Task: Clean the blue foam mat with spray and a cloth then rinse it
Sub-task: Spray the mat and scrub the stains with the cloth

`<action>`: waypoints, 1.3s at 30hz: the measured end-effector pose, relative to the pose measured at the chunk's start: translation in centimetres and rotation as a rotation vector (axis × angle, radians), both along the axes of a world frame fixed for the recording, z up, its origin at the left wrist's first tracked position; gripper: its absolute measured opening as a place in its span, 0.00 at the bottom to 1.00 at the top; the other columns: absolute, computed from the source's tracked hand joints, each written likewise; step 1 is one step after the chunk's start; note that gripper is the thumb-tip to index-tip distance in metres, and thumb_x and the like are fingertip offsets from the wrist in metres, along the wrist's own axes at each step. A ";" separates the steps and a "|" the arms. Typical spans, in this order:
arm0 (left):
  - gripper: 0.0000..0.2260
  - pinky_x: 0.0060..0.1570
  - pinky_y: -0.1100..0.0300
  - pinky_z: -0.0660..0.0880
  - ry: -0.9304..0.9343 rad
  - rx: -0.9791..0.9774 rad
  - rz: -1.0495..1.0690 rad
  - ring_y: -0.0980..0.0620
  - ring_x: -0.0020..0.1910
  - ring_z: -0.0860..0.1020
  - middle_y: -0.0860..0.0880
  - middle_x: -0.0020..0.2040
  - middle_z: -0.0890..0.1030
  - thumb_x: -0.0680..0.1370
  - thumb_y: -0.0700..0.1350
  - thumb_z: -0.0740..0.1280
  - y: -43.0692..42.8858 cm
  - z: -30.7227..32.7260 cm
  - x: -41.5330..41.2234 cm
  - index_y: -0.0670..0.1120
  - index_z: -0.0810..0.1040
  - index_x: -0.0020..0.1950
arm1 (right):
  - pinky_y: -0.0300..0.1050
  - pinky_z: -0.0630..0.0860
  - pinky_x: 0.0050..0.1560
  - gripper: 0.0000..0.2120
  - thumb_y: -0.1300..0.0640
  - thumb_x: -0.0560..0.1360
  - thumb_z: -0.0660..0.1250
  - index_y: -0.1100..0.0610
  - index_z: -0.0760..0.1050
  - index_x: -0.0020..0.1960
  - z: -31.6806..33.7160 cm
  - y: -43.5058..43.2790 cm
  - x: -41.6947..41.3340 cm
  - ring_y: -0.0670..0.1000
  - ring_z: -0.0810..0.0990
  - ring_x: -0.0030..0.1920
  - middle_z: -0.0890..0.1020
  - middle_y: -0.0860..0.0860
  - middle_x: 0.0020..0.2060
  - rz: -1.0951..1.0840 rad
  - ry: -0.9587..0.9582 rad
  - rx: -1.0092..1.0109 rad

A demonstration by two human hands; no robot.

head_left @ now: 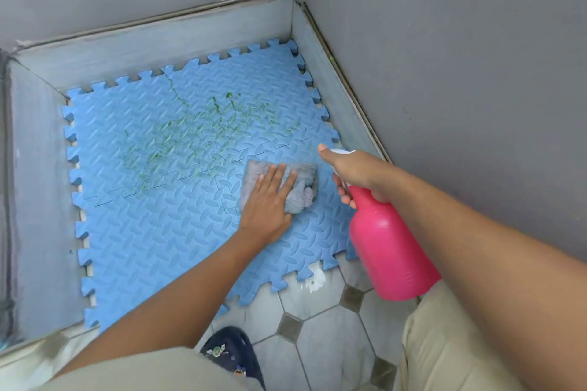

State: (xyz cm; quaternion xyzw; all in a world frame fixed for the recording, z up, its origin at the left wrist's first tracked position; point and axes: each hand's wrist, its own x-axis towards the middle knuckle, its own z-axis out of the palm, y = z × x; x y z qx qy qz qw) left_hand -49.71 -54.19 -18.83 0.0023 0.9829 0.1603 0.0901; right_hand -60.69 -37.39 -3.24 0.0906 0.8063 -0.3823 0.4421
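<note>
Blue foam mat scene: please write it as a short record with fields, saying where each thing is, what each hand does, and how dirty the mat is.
mat: blue foam mat of interlocking tiles, flat in a grey walled corner
dirt: green smears on the far middle part
cloth: grey cloth on the mat, near its right edge
left hand: left hand pressed flat on the cloth
right hand: right hand holding the pink spray bottle above the mat's right edge
floor: tiled floor in front of the mat
</note>
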 end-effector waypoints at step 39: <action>0.35 0.78 0.47 0.43 -0.130 -0.004 0.107 0.41 0.80 0.43 0.40 0.81 0.46 0.78 0.50 0.60 -1.0 0.8 -17.0 0.46 0.47 0.82 | 0.42 0.73 0.26 0.30 0.29 0.76 0.63 0.59 0.75 0.44 1.6 0.9 -2.3 0.54 0.75 0.21 0.78 0.56 0.35 -0.238 0.263 -0.038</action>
